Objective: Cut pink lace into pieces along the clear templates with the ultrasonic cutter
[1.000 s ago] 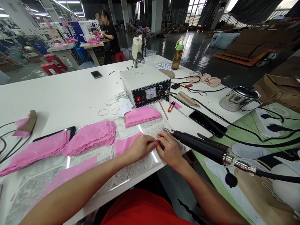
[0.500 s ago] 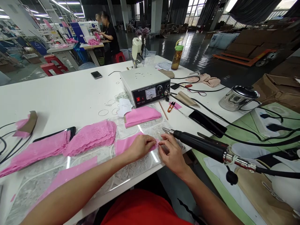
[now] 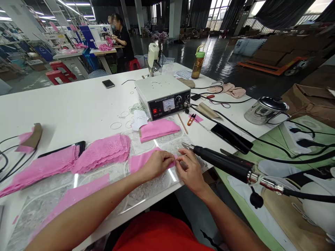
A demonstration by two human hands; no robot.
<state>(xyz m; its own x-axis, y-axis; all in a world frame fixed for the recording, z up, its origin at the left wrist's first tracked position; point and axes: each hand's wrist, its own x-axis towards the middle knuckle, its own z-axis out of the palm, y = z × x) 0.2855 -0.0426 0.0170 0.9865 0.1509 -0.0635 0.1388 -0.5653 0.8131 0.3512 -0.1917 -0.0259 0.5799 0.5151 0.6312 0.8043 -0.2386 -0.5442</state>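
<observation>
My left hand (image 3: pixel 156 164) lies curled on a pink fabric piece (image 3: pixel 138 161) at the table's front edge, fingertips pinching its right end. My right hand (image 3: pixel 188 169) meets it there, thumb and forefinger pinched on the same end of the fabric. Just right of my hands lies a black handheld tool (image 3: pixel 222 163) with a metal tip and a thick cable. A stack of pink lace pieces (image 3: pixel 102 151) sits to the left, and a folded pink stack (image 3: pixel 158 129) lies behind my hands.
A white control box (image 3: pixel 162 96) with a meter stands mid-table, cables trailing right. Orange snips (image 3: pixel 191 119), a black phone (image 3: pixel 231 137), a steel pot (image 3: pixel 265 109) and a bottle (image 3: pixel 198 63) lie to the right. Another person sits at a sewing machine (image 3: pixel 96 33) far back.
My right hand's fingers have shifted slightly and closed in on the fabric's end; both hands stay in nearly the same spot. The view shifted a little.
</observation>
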